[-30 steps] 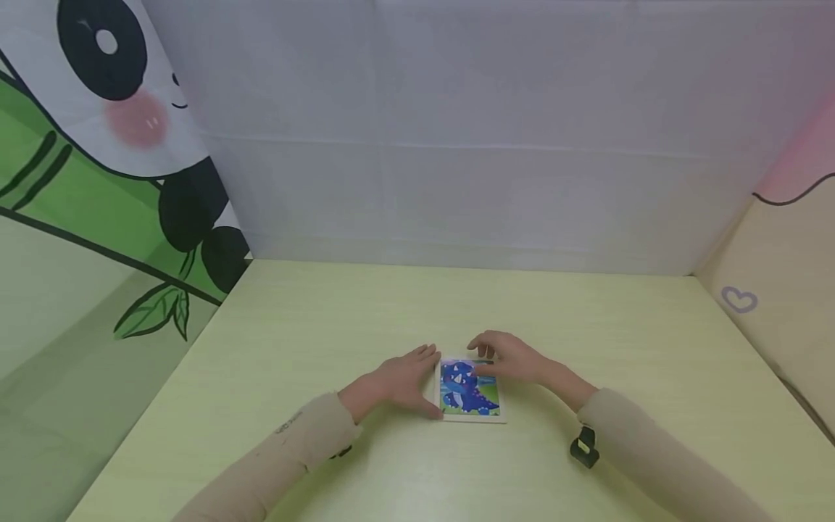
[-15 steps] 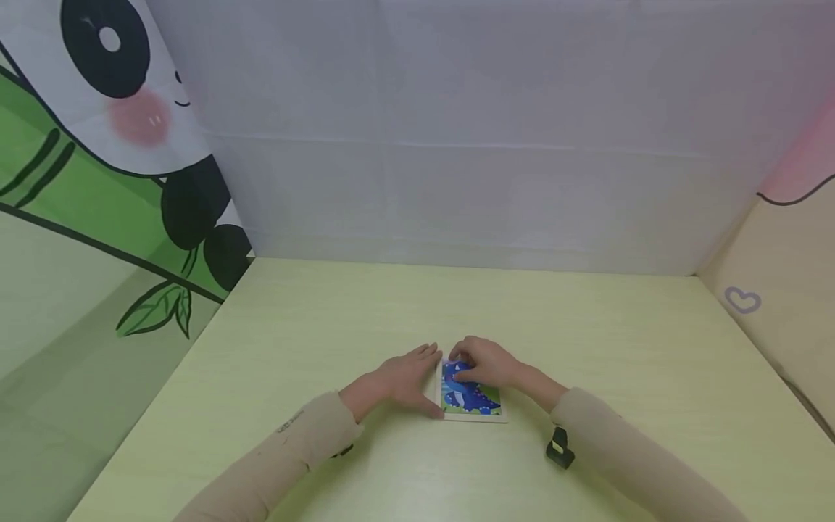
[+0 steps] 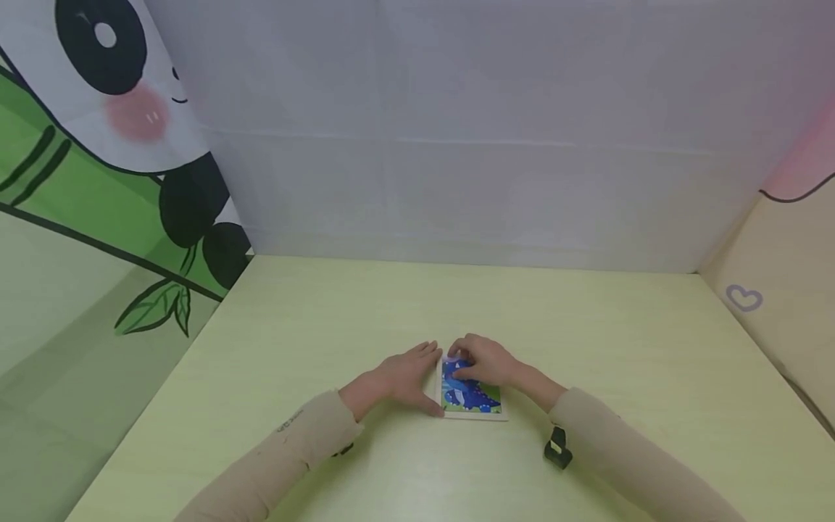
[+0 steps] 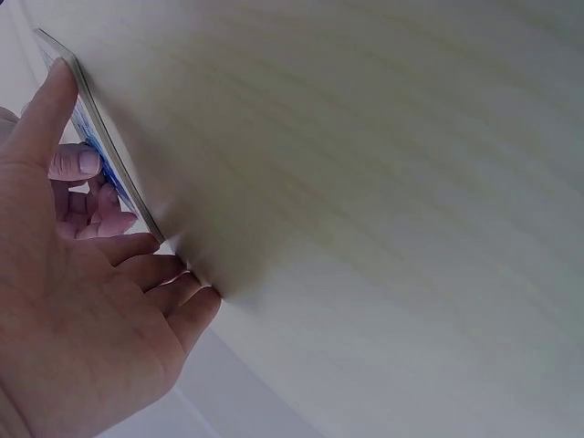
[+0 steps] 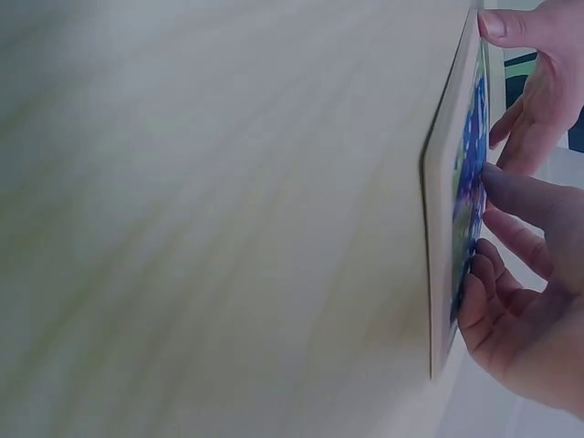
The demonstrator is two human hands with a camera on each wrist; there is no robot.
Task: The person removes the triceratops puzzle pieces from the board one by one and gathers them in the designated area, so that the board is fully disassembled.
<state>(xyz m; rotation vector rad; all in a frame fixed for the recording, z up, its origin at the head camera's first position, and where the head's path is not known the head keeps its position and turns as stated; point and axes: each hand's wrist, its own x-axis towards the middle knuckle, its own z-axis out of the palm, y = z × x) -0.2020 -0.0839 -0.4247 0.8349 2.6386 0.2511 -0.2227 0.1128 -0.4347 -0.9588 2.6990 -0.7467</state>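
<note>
A small flat board [image 3: 471,399] with a pale frame and a blue dinosaur picture lies on the table. My left hand [image 3: 406,378] rests along its left edge, fingers stretched towards the upper corner and thumb at the lower one. Over the upper part of the picture, my right hand [image 3: 491,362] touches the surface with thumb and bent fingers. In the right wrist view, the right thumb [image 5: 529,194] meets the picture, and no raised piece shows between the fingertips. The left wrist view shows the left thumb [image 4: 50,109] against the board's edge [image 4: 114,160].
Pale wood-grain table [image 3: 326,312] surrounds the board. A white cloth wall [image 3: 457,196] stands behind. Printed side panels, a panda one [image 3: 156,217] at left and one with a heart [image 3: 744,298] at right, border the table.
My right hand has moved left and come down onto the picture, then stayed nearly in place. The left hand has kept its position at the board's left edge.
</note>
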